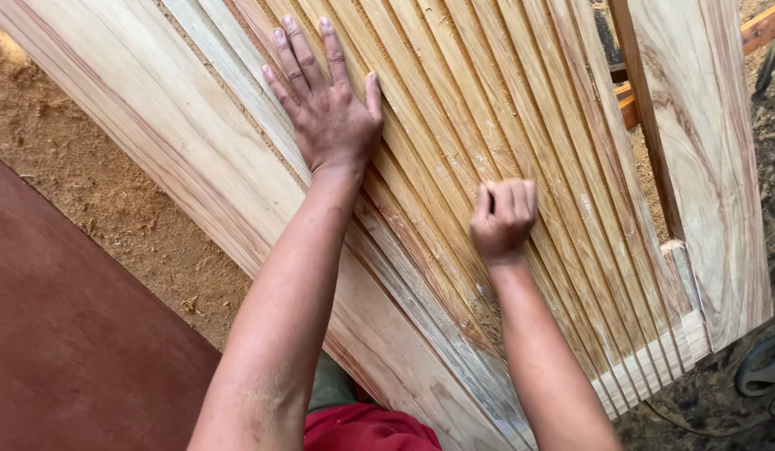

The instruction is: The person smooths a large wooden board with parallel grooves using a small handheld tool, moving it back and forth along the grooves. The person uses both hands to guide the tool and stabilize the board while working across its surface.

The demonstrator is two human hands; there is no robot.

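Note:
A large pale wooden panel with several long parallel grooved slats lies slanted across the view. My left hand rests flat on the slats near the panel's wide left frame board, fingers spread. Further right and nearer to me, my right hand is curled into a fist pressed against the slats; whether something small is inside the fist cannot be seen. A broad frame board with strong grain runs down the panel's right side.
Sawdust covers the ground to the left of the panel. A reddish-brown flat board lies at bottom left. Orange wooden bars show at top right. A grey power tool and cable sit at bottom right.

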